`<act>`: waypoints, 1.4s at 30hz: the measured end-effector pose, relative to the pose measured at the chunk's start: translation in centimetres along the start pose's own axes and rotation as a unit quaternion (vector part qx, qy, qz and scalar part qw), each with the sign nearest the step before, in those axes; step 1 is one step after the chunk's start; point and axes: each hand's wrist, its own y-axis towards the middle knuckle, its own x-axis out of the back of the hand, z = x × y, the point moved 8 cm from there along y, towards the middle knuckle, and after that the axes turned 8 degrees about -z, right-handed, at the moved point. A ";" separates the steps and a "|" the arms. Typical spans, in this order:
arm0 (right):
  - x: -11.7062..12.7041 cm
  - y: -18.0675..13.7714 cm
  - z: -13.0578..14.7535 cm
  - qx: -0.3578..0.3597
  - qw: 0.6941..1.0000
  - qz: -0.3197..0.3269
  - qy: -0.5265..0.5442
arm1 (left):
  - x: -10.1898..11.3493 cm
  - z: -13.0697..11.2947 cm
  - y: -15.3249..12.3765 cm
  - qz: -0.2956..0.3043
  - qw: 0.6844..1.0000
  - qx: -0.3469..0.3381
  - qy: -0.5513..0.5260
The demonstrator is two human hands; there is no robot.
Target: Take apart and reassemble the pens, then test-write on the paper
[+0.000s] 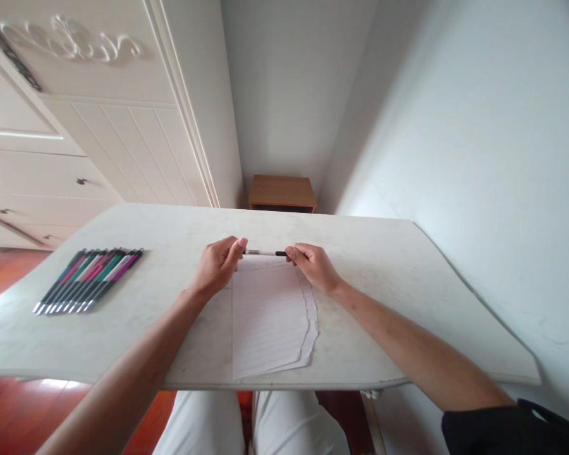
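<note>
A white-barrelled pen with dark ends lies level between my two hands, just past the top edge of the paper. My left hand pinches its left end between thumb and fingers. The dark right end is gripped by my right hand, fingers closed round it. Under and in front of the hands, a few lined paper sheets with torn right edges are stacked, with faint writing along the top. Whether the pen's two parts are joined is too small to tell.
On the left of the white table several pens in black, green, pink and purple lie side by side in a slanted row. A white cabinet stands beyond, left. A small wooden stand sits behind the table; a wall borders its right.
</note>
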 end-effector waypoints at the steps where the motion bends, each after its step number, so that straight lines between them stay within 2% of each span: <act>1: 0.0 0.0 0.0 -0.002 1.000 -0.001 -0.001 | 0.0 -0.1 0.0 -0.001 1.000 -0.005 -0.014; 4: 0.1 0.1 -0.3 -0.009 1.000 -0.004 -0.005 | -0.3 -0.6 0.2 -0.002 0.999 -0.027 -0.043; 8: 0.2 0.1 -0.6 -0.013 1.000 -0.007 -0.007 | -0.8 -1.2 0.3 0.011 0.997 -0.068 -0.019; 14: 0.1 0.1 -0.7 -0.014 1.000 -0.002 -0.011 | -1.0 -0.6 0.0 0.049 0.998 -0.018 0.021; 17: 0.1 0.1 -0.7 -0.014 1.000 -0.002 -0.007 | -1.2 0.0 -0.2 0.066 0.998 0.009 -0.014; 21: 0.1 0.1 -0.9 -0.018 1.000 -0.005 -0.012 | -1.1 0.2 0.0 0.043 0.996 0.016 -0.081; 25: 0.3 0.2 -0.9 -0.025 1.000 -0.008 -0.015 | -0.7 -0.3 0.4 0.003 0.998 -0.033 -0.046; 33: 0.4 0.1 -1.1 -0.030 0.999 -0.012 -0.007 | -0.8 -0.8 0.1 0.046 0.999 -0.024 0.003; 36: 0.3 0.1 -1.0 -0.027 1.000 -0.004 -0.001 | -0.6 -0.7 0.0 0.043 0.999 -0.018 0.016; 42: 0.3 0.1 -1.0 -0.032 0.999 -0.005 0.001 | -0.5 -0.3 0.2 0.014 0.997 -0.001 -0.078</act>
